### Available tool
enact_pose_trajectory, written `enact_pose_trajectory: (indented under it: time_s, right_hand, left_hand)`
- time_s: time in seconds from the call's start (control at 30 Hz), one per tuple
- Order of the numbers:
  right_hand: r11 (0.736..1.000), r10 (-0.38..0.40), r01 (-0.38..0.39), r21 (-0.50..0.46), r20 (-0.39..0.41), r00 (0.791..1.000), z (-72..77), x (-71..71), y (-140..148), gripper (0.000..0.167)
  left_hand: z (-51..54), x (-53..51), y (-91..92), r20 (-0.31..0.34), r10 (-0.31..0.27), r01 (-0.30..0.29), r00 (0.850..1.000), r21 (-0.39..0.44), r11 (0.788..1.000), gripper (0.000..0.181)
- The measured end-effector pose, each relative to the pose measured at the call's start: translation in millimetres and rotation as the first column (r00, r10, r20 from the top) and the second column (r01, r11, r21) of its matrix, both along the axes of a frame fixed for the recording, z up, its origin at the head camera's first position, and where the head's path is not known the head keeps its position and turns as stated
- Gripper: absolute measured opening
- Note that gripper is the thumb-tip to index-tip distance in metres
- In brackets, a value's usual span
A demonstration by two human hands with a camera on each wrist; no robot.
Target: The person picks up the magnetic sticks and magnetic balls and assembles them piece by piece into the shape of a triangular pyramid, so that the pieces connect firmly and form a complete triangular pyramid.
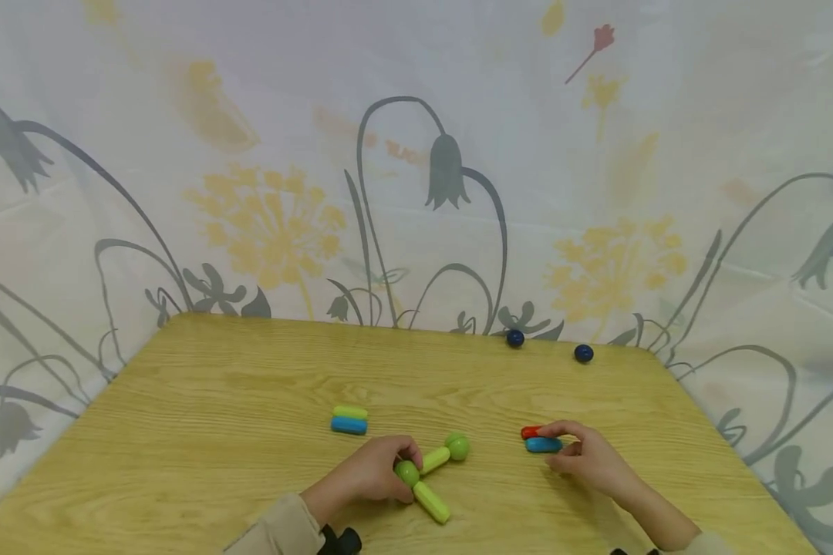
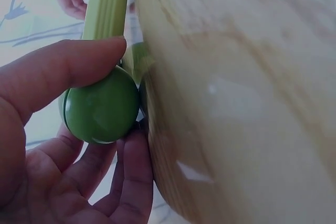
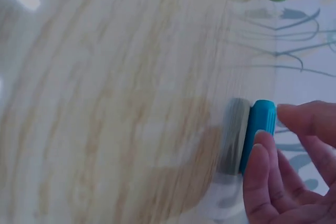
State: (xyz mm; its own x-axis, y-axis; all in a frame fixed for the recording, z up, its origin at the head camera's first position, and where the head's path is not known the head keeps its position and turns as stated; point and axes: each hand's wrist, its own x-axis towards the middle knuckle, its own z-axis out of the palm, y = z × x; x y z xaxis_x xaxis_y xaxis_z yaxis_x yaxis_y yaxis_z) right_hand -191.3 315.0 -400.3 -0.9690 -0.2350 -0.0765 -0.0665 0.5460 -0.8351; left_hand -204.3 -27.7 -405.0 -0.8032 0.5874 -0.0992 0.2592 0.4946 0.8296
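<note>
My left hand pinches a glossy green ball between thumb and fingers, just above or on the wood-grain table. Two lime sticks, one angled away and one angled nearer, meet at that ball in a V. A second green ball sits at the far stick's end. On the right, my right hand has its curled fingers and thumb about a blue stick that lies beside a red stick. Whether the thumb presses on the blue stick is unclear. Fingers partly cover the red stick.
Left of centre, another lime stick lies against a blue stick. Two dark blue balls, one and another, rest near the table's back edge. Behind stands a flower-printed curtain.
</note>
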Motion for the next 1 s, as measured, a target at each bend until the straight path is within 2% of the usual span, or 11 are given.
enact_pose_trajectory:
  time_s: [0.2, 0.3, 0.47, 0.7, 0.8, 1.0]
  right_hand:
    - [0.991, -0.005, 0.011, 0.133, -0.047, 0.999, -2.5, -3.5, 4.2, 0.029]
    - [0.986, 0.006, 0.003, 0.169, -0.055, 0.998, -5.9, -4.6, 5.3, 0.023]
    - [0.994, 0.045, -0.047, 0.104, 0.018, 0.999, -6.7, -4.3, 1.0, 0.029]
    - [0.995, 0.096, -0.098, 0.007, 0.128, 0.987, -5.3, 4.0, -17.1, 0.038]
    - [0.991, 0.132, -0.131, -0.021, 0.145, 0.981, -3.5, 2.9, -26.7, 0.039]
    - [0.981, 0.196, -0.190, -0.048, 0.150, 0.969, -3.4, 5.0, -47.4, 0.038]
  left_hand:
    - [-1.0, -1.3, 0.4, -0.001, 0.003, -0.003, 1.000, -0.006, 1.000, 0.032]
    - [-2.6, -0.1, -0.2, 0.003, 0.000, 0.000, 1.000, -0.006, 1.000, 0.032]
    - [-2.8, 1.7, -1.4, 0.007, 0.011, -0.011, 1.000, -0.006, 1.000, 0.034]
    - [-3.0, 1.3, -0.2, 0.008, -0.012, 0.012, 1.000, 0.003, 1.000, 0.036]
    - [-1.7, -0.8, 1.4, -0.006, -0.022, 0.022, 1.000, -0.007, 1.000, 0.036]
    - [-6.0, 3.2, 3.5, -0.047, -0.024, 0.023, 0.999, -0.021, 1.000, 0.035]
